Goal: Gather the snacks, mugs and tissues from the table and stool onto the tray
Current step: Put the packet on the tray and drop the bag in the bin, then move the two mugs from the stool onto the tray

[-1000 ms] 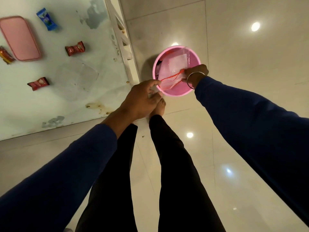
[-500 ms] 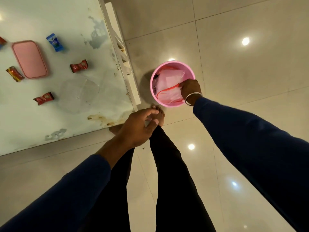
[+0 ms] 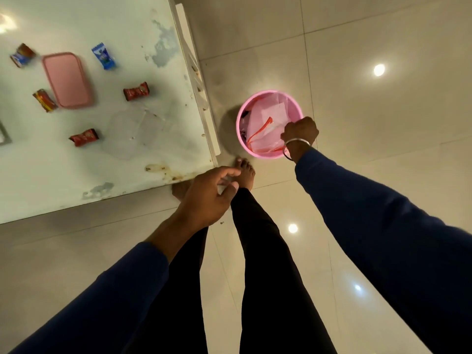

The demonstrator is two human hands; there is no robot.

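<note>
Five snacks (image 3: pixel 136 91) lie on the counter (image 3: pixel 76 180) around a tray (image 3: pixel 67 80). A bin (image 3: pixel 270 155) stands on the floor (image 3: pixel 383 47) beside the counter's right edge, near its front corner.

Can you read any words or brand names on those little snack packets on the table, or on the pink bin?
No text can be read anywhere.
Blue packet: printing shows, too blurred to read.
Three red packets: markings too small to read.
Red and blue packet: blurred.
Pink lid: no lettering visible.
Pink bin: no lettering visible.
</note>
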